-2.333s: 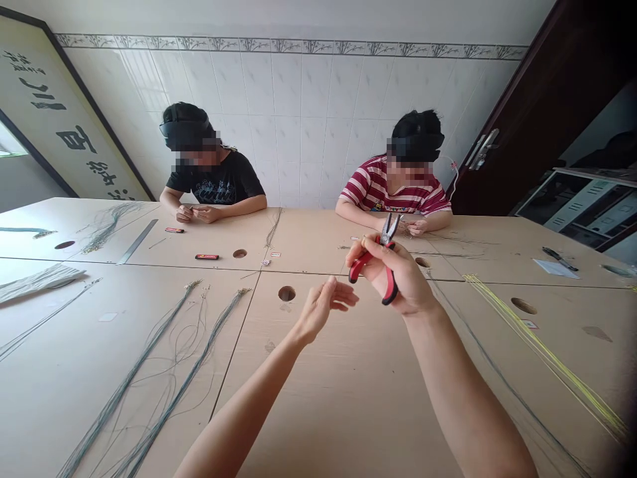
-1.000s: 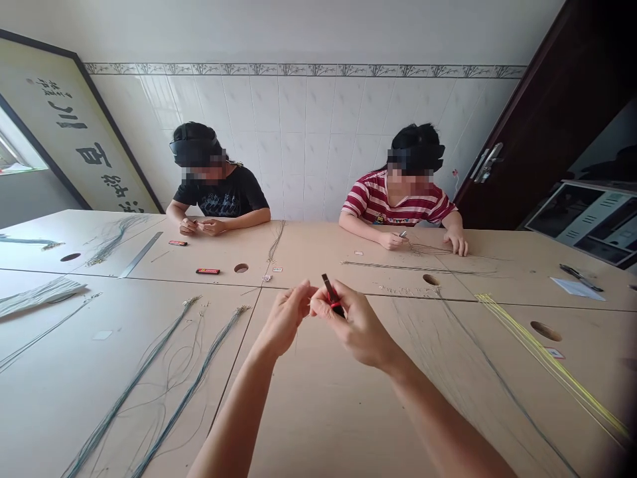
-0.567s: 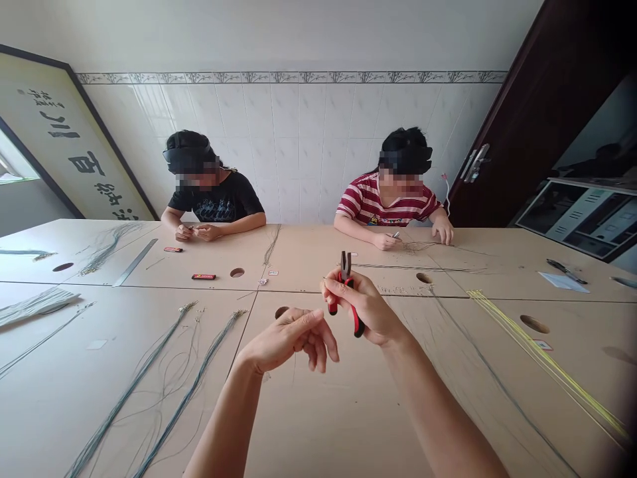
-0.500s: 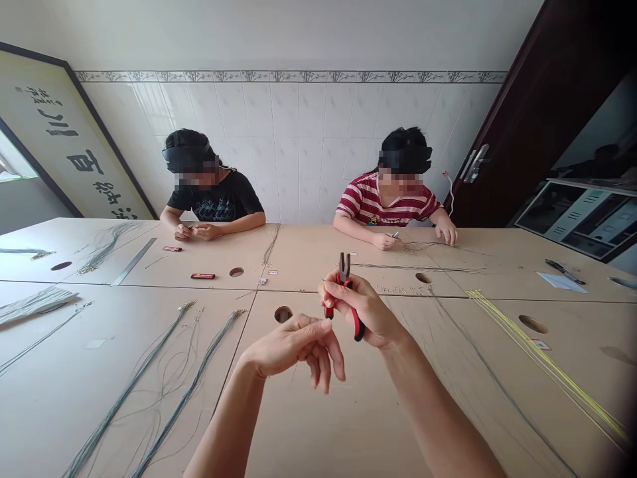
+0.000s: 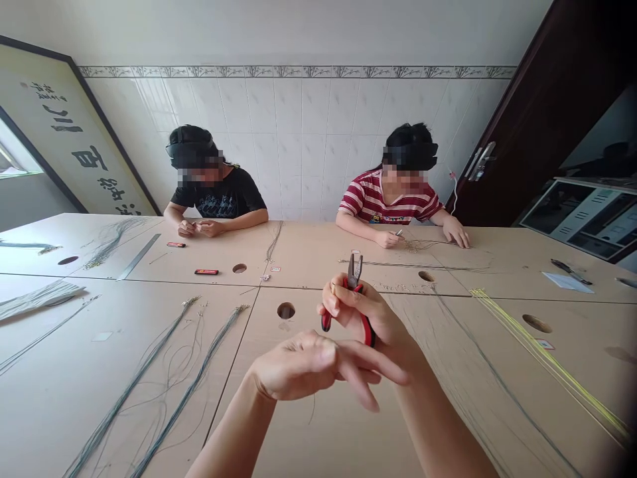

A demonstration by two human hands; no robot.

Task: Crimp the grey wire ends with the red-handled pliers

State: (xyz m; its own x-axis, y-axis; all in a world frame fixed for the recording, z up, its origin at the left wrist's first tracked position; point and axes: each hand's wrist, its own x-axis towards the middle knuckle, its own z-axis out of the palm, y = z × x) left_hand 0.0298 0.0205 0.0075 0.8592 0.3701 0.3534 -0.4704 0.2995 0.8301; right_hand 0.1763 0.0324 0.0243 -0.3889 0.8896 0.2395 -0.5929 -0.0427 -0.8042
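My right hand [image 5: 371, 309] is closed around a pair of pliers [image 5: 355, 271] with red and black handles. The jaws point up and away from me, slightly parted. Just below and in front of it is my left hand [image 5: 318, 365], palm turned down. Its fingers stretch to the right, spread and blurred, across the front of the right hand and wrist. The left thumb lies along the side of that hand. A short thin thread [image 5: 312, 408] shows under the left hand; whether the fingers hold it I cannot tell.
Bundles of grey-blue cords [image 5: 192, 372] lie at left on the table [image 5: 279, 445], yellow cords [image 5: 542, 362] at right. Round holes [image 5: 286, 310] pierce the tabletop. Two people [image 5: 213, 192] sit opposite, handling small things. A steel ruler [image 5: 139, 257] and red-black knife-like cases [image 5: 206, 271] lie farther back.
My left hand has moved right and its fingers have straightened across the right wrist. The right hand has shifted slightly right with the pliers, whose jaws are now wider apart.
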